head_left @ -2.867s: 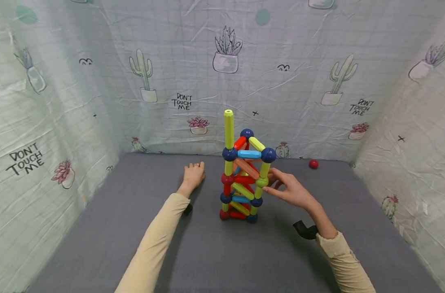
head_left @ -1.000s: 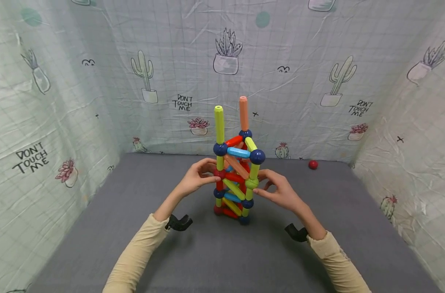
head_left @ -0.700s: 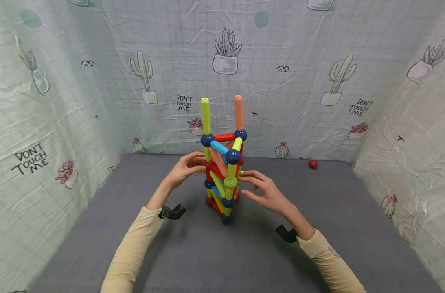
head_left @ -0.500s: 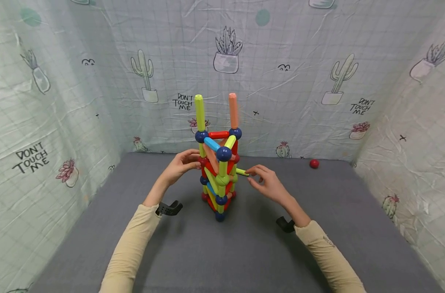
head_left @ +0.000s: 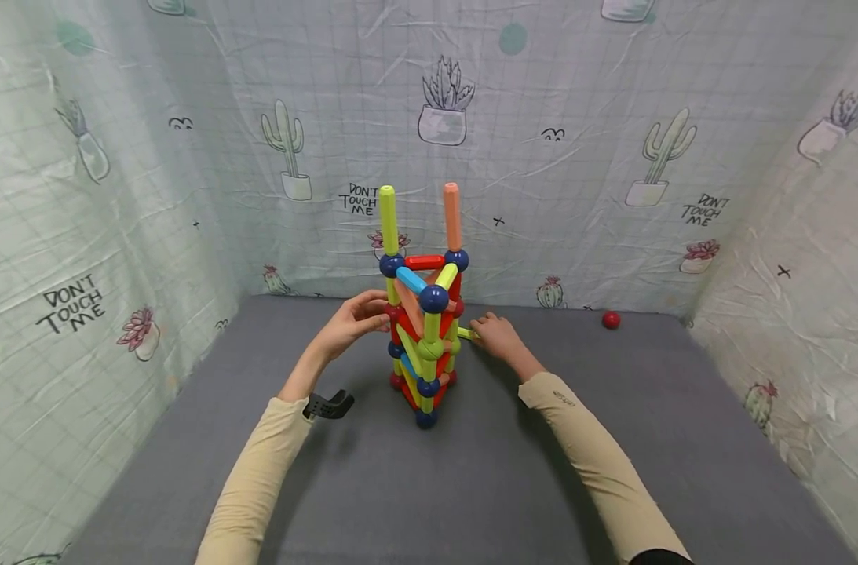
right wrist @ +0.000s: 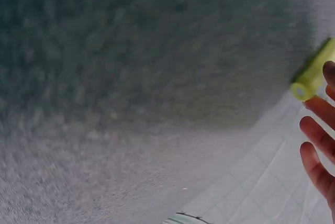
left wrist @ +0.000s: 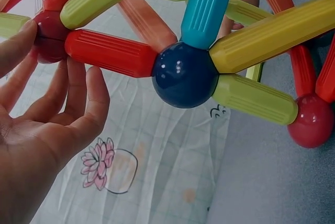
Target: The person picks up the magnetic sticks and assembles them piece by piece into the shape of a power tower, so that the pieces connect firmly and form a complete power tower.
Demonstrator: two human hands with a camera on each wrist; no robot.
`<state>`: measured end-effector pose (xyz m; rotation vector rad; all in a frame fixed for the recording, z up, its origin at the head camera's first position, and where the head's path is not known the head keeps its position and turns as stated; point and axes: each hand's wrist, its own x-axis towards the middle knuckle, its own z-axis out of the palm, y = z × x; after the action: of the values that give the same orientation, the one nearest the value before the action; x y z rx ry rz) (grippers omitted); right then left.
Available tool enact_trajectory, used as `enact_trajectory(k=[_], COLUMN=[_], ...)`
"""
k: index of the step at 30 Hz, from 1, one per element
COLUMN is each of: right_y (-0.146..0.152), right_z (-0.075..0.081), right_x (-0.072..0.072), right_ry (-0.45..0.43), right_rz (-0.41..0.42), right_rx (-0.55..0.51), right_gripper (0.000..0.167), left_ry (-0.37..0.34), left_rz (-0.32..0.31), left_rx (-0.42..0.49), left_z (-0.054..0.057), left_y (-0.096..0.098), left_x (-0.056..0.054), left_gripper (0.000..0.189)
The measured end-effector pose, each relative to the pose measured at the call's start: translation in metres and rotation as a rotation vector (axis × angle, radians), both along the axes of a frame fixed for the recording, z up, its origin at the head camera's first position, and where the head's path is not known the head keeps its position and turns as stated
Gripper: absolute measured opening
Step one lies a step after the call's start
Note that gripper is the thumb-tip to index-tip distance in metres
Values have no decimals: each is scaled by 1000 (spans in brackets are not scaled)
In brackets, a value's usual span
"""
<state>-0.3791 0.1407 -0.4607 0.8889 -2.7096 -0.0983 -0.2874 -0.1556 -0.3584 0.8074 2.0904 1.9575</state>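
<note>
A tower of magnetic building sticks and balls stands upright on the table, with a yellow-green stick and a salmon stick rising from its two back top balls. My left hand steadies its left side. Thumb and fingertips there pinch a red ball, the fingers reaching beneath it. Behind the tower on the right, my right hand pinches a loose yellow-green stick close to the table; the thumb and a finger lie at its end. The front blue top ball carries no upright stick.
A lone red ball lies at the back right of the grey table. A patterned fabric curtain encloses the back and both sides. A black wrist mount sits below my left wrist.
The salmon stick now stands on a back ball. The tower has turned and shifted left. My left hand came onto the red ball; my right hand left the tower for the loose stick.
</note>
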Motion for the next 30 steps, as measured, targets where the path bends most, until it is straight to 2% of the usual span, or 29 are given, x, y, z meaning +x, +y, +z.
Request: enact_trajectory(k=[4, 8, 11, 14, 16, 18, 20, 21, 23, 25, 27, 30], right_y=[2, 12, 27, 41, 44, 40, 30, 24, 10, -3, -16, -29], right_z=[-1, 10, 28, 57, 85, 115, 144, 158, 179, 193, 201, 205], right_x=[0, 5, 12, 28, 45, 65, 86, 96, 115, 129, 136, 137], right_ry=[-44, -213, -313, -333, -330, -323, -329, -331, -341, -340, -329, -306], right_rz=[-26, -122, -206, -204, -154, -59, 61, 128, 252, 341, 390, 412], right_rx=[36, -51, -241, -537, -749, -942, -1085, -1122, -1145, -1114, -1066, -1023], right_gripper=[19, 18, 22, 29, 32, 32, 34, 36, 39, 43, 42, 37], left_ry=[-11, -18, -17, -1, 14, 30, 43, 51, 59, 64, 67, 63], left_rz=[-13, -6, 14, 32, 49, 74, 99, 110, 125, 130, 130, 126], left_rx=[-5, -13, -32, -59, -63, -49, -18, -6, 17, 34, 44, 56], left_z=[2, 3, 3, 0, -1, 0, 1, 2, 3, 3, 3, 1], left_y=[1, 2, 2, 1, 0, 0, 1, 1, 3, 4, 5, 6], left_x=[1, 2, 1, -3, -5, -7, -8, -8, -8, -8, -8, -7], left_gripper=[30, 31, 32, 34, 36, 37, 35, 34, 32, 29, 28, 28])
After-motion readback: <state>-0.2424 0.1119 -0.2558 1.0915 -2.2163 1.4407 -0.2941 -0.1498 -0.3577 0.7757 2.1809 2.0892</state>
